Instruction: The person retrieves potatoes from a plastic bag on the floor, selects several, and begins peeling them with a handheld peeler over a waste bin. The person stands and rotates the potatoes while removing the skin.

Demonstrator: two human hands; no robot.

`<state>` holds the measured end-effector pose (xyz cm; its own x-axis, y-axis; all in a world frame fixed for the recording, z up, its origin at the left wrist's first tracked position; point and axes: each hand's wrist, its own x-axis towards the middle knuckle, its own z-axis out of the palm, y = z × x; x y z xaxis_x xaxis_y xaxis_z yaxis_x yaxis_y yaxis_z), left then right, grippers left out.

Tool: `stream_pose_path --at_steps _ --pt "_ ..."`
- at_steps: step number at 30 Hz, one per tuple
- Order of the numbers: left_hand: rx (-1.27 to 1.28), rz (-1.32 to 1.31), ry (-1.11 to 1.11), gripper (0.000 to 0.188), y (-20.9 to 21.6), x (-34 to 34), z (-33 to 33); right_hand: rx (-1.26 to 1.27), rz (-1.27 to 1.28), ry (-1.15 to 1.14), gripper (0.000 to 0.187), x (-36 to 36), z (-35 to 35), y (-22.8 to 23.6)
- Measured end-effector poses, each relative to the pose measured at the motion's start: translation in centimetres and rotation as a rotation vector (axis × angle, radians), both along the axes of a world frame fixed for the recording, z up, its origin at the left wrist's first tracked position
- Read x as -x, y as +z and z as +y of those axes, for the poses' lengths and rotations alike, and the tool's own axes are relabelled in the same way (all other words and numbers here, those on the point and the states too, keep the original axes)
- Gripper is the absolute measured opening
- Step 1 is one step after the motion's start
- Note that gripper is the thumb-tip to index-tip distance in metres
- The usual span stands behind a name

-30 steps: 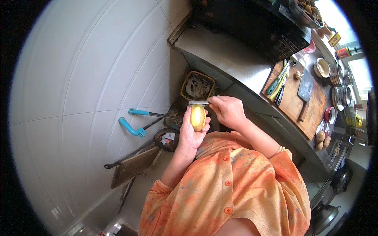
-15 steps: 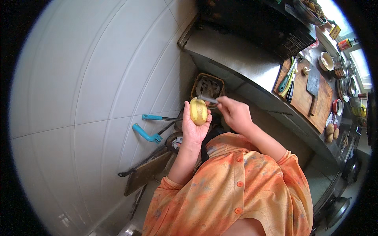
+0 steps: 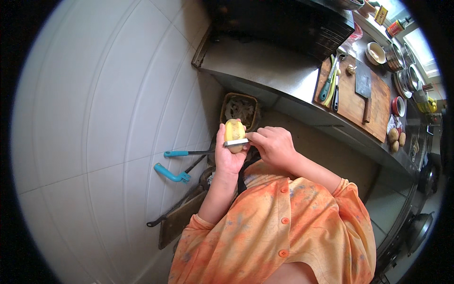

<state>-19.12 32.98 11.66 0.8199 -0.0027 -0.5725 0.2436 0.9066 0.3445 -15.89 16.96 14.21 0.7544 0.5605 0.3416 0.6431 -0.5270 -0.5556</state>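
Note:
My left hand [image 3: 228, 155] is wrapped round a partly peeled potato [image 3: 233, 127], with yellow flesh bared at the top and brown skin lower down. In my right hand [image 3: 273, 145] I grip a peeler [image 3: 235, 142], whose pale metal head lies across the lower part of the potato. Its handle is mostly hidden by my fingers. Both hands are held in front of my body, just nearer than a waste bin [image 3: 240, 110] with scraps in it.
At right, a steel counter [image 3: 265, 66] bears a wooden chopping board [image 3: 347, 111] with a cleaver [image 3: 363, 87], garlic and green-handled tools. Potatoes [image 3: 394, 137] and bowls [image 3: 375, 53] lie beyond. Blue-handled tools [image 3: 176, 154] lean by the tiled wall [image 3: 71, 118].
The peeler has moved from the potato's far end down toward its near end, my right hand drawing closer to me. My left hand still holds the potato. The view has shifted slightly.

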Motion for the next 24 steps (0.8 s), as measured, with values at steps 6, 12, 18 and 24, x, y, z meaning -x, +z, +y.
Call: stream_pose_path --at_steps 6,12,18,24 --pt "0.010 -0.019 0.015 0.044 -0.1 -0.1 1.0 -0.066 0.061 -0.008 0.013 -1.6 1.0 -0.8" --pt "-0.050 -0.052 0.054 0.044 -0.8 1.0 2.7 -0.078 0.213 0.019 0.013 -3.0 2.9 -2.2" --pt "0.065 -0.140 0.049 0.046 0.7 2.0 2.2 0.125 0.516 -0.152 0.024 -7.1 2.7 -6.9" --pt "0.042 -0.038 0.101 0.050 1.0 2.1 1.9 -0.074 0.627 -0.205 0.023 -4.2 2.1 -2.2"
